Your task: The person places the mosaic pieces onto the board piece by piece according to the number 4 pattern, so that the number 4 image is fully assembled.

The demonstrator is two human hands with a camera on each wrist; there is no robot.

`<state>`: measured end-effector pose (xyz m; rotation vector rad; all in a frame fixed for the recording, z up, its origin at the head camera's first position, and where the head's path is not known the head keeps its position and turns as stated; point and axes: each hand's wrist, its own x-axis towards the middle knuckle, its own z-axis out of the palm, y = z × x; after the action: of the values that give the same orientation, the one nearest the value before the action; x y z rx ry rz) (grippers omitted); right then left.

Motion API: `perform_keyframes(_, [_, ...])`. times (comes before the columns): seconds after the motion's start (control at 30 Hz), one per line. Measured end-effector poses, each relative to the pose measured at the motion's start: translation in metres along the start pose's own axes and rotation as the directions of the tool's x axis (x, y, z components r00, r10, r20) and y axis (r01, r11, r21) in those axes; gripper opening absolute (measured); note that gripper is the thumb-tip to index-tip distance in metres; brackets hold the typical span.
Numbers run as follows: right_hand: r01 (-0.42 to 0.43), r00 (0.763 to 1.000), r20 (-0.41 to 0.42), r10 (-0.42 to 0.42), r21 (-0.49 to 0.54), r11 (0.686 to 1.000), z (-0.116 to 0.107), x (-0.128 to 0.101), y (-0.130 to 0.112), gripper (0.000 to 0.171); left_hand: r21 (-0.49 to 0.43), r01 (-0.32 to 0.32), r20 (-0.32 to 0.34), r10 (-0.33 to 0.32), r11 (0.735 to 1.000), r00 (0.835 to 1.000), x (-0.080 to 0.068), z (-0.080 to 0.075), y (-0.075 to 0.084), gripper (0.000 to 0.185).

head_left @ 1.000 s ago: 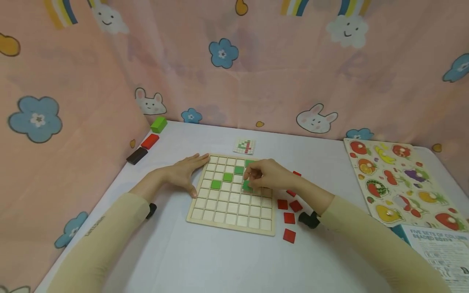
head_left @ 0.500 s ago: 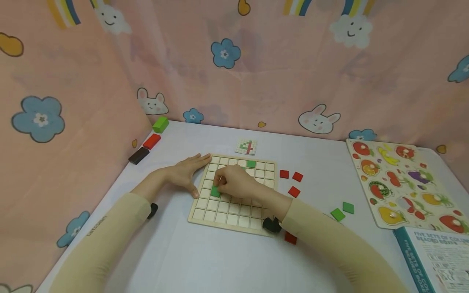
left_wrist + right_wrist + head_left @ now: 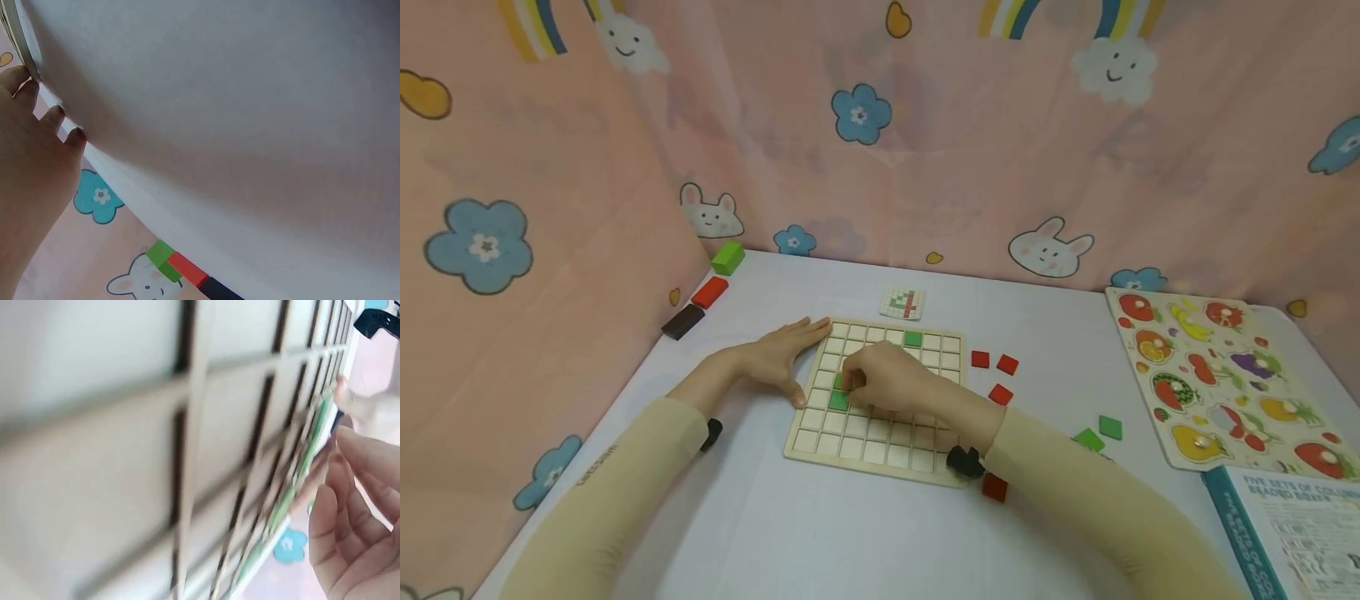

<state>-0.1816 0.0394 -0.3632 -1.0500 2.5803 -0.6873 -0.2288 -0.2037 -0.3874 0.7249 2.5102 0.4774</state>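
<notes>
A pale wooden grid board [image 3: 880,472] lies on the white table. My left hand [image 3: 775,357] rests along its left edge, fingers and thumb spread; in the left wrist view the left hand [image 3: 34,147] reaches the board's rim. Over the board's left-middle part, my right hand [image 3: 883,377] has curled fingers and holds a green tile [image 3: 838,401] at its edge, low against a cell. Another green tile sits directly above it, partly covered by the fingers. In the right wrist view the right hand [image 3: 356,512] is close above the grid, its fingertips together; the grip itself is partly hidden.
Several red tiles [image 3: 1001,394] lie right of the board, with loose green tiles [image 3: 1110,427] farther right. A small pattern card [image 3: 902,304] lies behind it. A fruit puzzle [image 3: 1217,375] and a box [image 3: 1292,525] occupy the right side. Coloured blocks [image 3: 710,292] line the back left.
My right hand has moved left across the board from the right-middle cells, bringing a green tile to the left-middle cells, where it now lies lower. The left hand has stayed at the board's edge.
</notes>
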Motion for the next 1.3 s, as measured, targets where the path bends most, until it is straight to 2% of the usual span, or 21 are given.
perform_keyframes(0.17, [-0.019,0.999,0.03,0.019,0.002,1.0,-0.026,-0.027,0.02,0.008,-0.001,0.011,-0.012,-0.011,1.0,1.0,0.001,0.002,0.0,0.134])
perform_keyframes(0.3, [-0.085,0.994,0.065,0.084,0.017,0.996,-0.049,-0.061,0.047,0.012,0.007,0.007,-0.015,-0.007,1.0,1.0,0.001,0.002,0.001,0.134])
perform_keyframes(0.47, [-0.195,0.974,0.12,0.193,0.0,0.981,-0.072,-0.112,0.079,0.017,0.004,0.006,-0.011,-0.006,1.0,1.0,-0.001,0.002,0.003,0.132])
perform_keyframes(0.63, [-0.227,0.962,0.154,0.224,0.006,0.974,-0.086,-0.16,0.103,0.022,0.006,0.003,-0.014,-0.002,1.0,1.0,-0.001,0.001,0.003,0.132])
perform_keyframes(0.8, [-0.241,0.95,0.212,0.23,0.028,0.97,-0.087,-0.196,0.124,0.03,0.017,-0.003,-0.01,0.003,1.0,1.0,0.0,0.003,0.002,0.133])
perform_keyframes(0.97, [-0.275,0.932,0.243,0.27,-0.014,0.961,-0.084,-0.21,0.139,0.033,0.015,0.001,-0.012,-0.001,1.0,1.0,0.0,0.003,0.001,0.133])
perform_keyframes(1.3, [-0.249,0.939,0.238,0.249,-0.028,0.968,-0.084,-0.208,0.147,0.028,0.02,-0.013,-0.017,0.014,1.0,1.0,0.002,0.003,0.0,0.134])
